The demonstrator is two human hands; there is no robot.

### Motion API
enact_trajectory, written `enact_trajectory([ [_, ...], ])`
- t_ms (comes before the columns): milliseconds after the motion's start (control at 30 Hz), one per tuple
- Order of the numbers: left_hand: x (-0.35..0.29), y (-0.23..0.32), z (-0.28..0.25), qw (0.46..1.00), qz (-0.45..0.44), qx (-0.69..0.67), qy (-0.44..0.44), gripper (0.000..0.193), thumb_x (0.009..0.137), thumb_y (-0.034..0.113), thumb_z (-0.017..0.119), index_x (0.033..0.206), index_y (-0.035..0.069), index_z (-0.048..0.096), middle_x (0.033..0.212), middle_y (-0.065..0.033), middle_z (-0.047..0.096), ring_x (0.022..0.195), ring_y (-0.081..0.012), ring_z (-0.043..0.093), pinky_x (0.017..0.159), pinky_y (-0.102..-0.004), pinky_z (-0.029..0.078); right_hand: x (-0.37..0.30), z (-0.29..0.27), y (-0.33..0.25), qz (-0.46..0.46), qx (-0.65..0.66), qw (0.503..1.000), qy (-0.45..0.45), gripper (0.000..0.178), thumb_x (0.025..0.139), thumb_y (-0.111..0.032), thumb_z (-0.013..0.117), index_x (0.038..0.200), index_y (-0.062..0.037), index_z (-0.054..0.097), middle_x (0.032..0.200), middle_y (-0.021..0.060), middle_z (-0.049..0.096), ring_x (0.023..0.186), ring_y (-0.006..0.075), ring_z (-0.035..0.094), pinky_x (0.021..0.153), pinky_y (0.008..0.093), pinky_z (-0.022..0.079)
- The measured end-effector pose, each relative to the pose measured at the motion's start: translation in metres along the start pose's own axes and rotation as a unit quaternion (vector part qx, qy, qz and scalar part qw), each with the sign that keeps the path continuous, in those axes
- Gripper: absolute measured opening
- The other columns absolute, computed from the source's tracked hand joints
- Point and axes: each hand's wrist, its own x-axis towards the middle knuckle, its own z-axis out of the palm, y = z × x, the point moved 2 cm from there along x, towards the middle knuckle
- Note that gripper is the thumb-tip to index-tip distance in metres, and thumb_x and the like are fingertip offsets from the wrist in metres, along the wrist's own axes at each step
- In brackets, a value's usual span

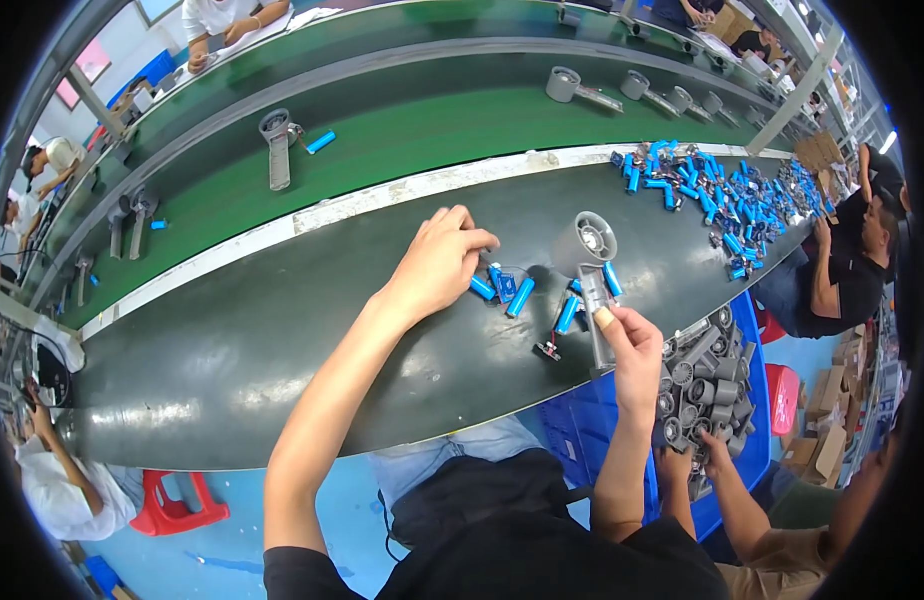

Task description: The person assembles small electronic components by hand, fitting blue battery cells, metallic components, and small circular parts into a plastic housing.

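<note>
A grey housing point(592, 285) was held at the near side of the dark table point(212, 350) by the right hand point(634, 362); its handle was pinched in the grip, with the thumb laid on it, and its round head was pointed away from the body; whether the table was touched by it could not be told. The left hand point(437, 265) was held with bent fingers just beside some blue cells point(520, 298); its fingertips were partly hidden, so whether that grip was spread or pressed together could not be told. More cells were laid around the held housing, with a small wired board point(549, 350) set near them.

Farther right, the table was covered by a large pile point(682, 185) of blue cells and wiring; beyond a pale strip point(352, 200), housings were carried on a green belt point(412, 130), one of them placed near a single blue cell. Beside the right forearm, a blue bin point(572, 425) was filled with grey parts point(704, 390), into which a co-worker's hands point(720, 455) were reached; at lower left, a red stool point(182, 508) was placed on the blue floor point(247, 530).
</note>
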Motion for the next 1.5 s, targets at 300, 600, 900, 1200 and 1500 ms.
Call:
enact_trajectory([
  [300, 0.020, 0.029, -0.022, 0.984, 0.151, -0.030, 0.091, 0.036, 0.077, -0.011, 0.063, 0.104, 0.009, 0.075, 0.109, -0.0092, 0.063, 0.104, -0.0280, 0.061, 0.085, -0.0352, 0.050, -0.007, -0.022, -0.002, -0.047, -0.006, 0.998, 0.039, 0.015, 0.096, -0.011, 0.066, 0.103, 0.0012, 0.071, 0.091, -0.0041, 0.067, 0.080, 0.0022, 0.055, 0.072, 0.0189, 0.042],
  [600, -0.003, 0.033, -0.056, 0.988, 0.088, 0.031, 0.122, 0.027, 0.085, -0.007, 0.064, 0.107, 0.005, 0.074, 0.104, -0.0120, 0.071, 0.095, -0.0259, 0.069, 0.082, -0.0314, 0.054, -0.010, 0.026, -0.007, -0.017, 0.026, 0.999, -0.010, 0.017, 0.096, -0.011, 0.067, 0.107, 0.0023, 0.070, 0.091, -0.0024, 0.068, 0.080, 0.0030, 0.058, 0.074, 0.0190, 0.044],
  [900, -0.067, 0.031, -0.100, 0.971, -0.002, -0.035, 0.237, 0.019, 0.089, -0.003, 0.064, 0.107, -0.004, 0.070, 0.105, -0.0130, 0.068, 0.095, -0.0189, 0.066, 0.082, -0.0281, 0.051, -0.027, 0.089, 0.013, 0.027, 0.044, 0.994, -0.094, 0.012, 0.096, -0.006, 0.065, 0.103, 0.0026, 0.068, 0.090, -0.0014, 0.068, 0.080, 0.0026, 0.059, 0.071, 0.0192, 0.046],
  [1200, -0.105, 0.020, -0.095, 0.929, -0.088, -0.295, 0.203, 0.022, 0.099, 0.003, 0.056, 0.117, -0.003, 0.066, 0.118, -0.0133, 0.065, 0.105, -0.0212, 0.067, 0.089, -0.0327, 0.053, -0.040, 0.150, 0.027, -0.116, -0.325, 0.927, -0.145, 0.021, 0.091, -0.017, 0.069, 0.104, -0.0006, 0.069, 0.080, 0.0089, 0.067, 0.060, 0.0152, 0.060, 0.054, 0.0296, 0.045],
  [1500, -0.123, 0.049, -0.074, 0.899, -0.123, -0.377, 0.188, 0.057, 0.088, -0.015, 0.060, 0.140, -0.005, 0.041, 0.127, -0.0197, 0.057, 0.102, -0.0203, 0.067, 0.088, -0.0304, 0.057, -0.018, 0.158, -0.041, -0.184, -0.025, 0.945, -0.269, 0.033, 0.087, -0.002, 0.069, 0.120, -0.0016, 0.070, 0.109, 0.0093, 0.061, 0.086, 0.0115, 0.060, 0.075, 0.0240, 0.049],
])
